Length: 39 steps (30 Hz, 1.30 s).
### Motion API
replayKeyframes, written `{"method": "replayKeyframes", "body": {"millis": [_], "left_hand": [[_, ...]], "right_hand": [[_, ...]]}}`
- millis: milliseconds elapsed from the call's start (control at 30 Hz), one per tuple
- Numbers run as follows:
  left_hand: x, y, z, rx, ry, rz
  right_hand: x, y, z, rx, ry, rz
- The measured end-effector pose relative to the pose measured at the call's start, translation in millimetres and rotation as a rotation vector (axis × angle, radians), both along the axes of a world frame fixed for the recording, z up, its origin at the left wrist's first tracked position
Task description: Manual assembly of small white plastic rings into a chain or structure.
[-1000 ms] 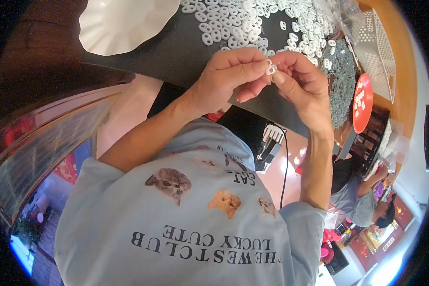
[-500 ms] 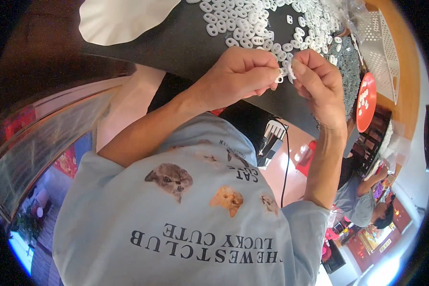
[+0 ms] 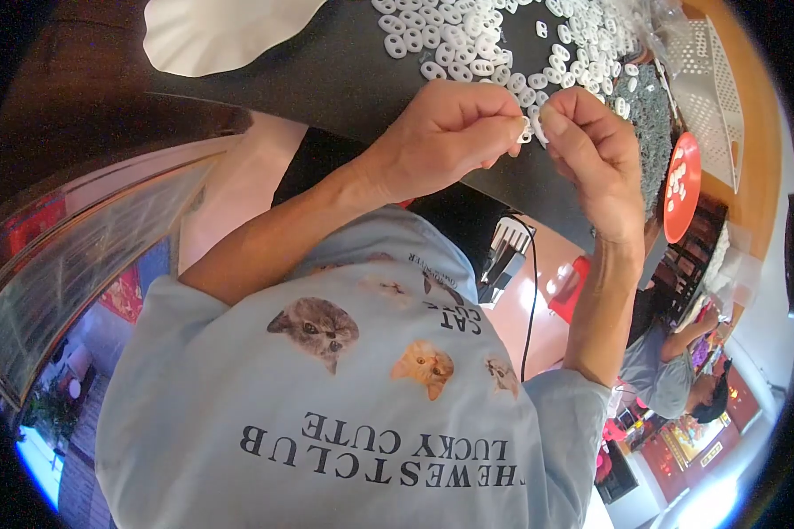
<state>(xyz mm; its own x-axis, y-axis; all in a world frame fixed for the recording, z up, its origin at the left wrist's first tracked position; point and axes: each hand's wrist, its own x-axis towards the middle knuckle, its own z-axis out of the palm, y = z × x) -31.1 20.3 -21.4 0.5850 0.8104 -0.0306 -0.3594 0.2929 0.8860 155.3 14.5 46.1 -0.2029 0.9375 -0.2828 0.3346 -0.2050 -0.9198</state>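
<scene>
My left hand (image 3: 454, 132) is closed, pinching a small white plastic piece with a hole (image 3: 525, 130) between thumb and forefinger. Facing it, my right hand (image 3: 598, 163) pinches a white oval plastic piece (image 3: 540, 132), mostly covered by the thumb. The two pieces are very close together; whether they touch I cannot tell. Just beyond my hands, many loose white oval pieces with two holes (image 3: 454, 37) lie spread over the dark table (image 3: 344, 93).
A white wavy-edged dish (image 3: 225, 35) stands at the far left. To the right are a dark grey tangled heap (image 3: 648, 132), a red plate (image 3: 681, 194) holding small white pieces and a white perforated basket (image 3: 713, 97). Another person (image 3: 662, 379) sits at lower right.
Both hands stay pinched on their white pieces. The left hand has shifted slightly up and right, and its piece is tilted a little differently.
</scene>
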Motion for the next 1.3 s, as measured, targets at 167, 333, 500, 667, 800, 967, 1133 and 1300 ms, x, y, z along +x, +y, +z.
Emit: {"method": "replayKeyframes", "body": {"millis": [167,333,500,667,800,967,1133,1300], "left_hand": [[2,-1,-3,0.079,0.029,0.013],[1,0,-2,0.073,0.039,-0.004],[1,0,-2,0.071,0.015,-0.006],[1,0,0,0.018,0.015,0.002],[1,0,-1,0.03,0.021,0.015],[1,0,0,0.018,0.016,0.039],[2,-1,-3,0.051,0.014,0.029],[2,-1,-3,0.059,0.019,0.032]], "right_hand": [[0,-2,-2,0.017,-0.054,0.0],[-4,-6,1,0.028,-0.024,-0.029],[-10,-9,0,0.047,-0.022,-0.083],[-12,-11,-3,0.109,-0.074,-0.118],[-14,-10,-5,0.143,-0.105,-0.126],[-13,-9,-5,0.178,-0.081,-0.123],[-14,-10,-5,0.173,-0.068,-0.125],[-15,-10,-5,0.181,-0.096,-0.105]]}}
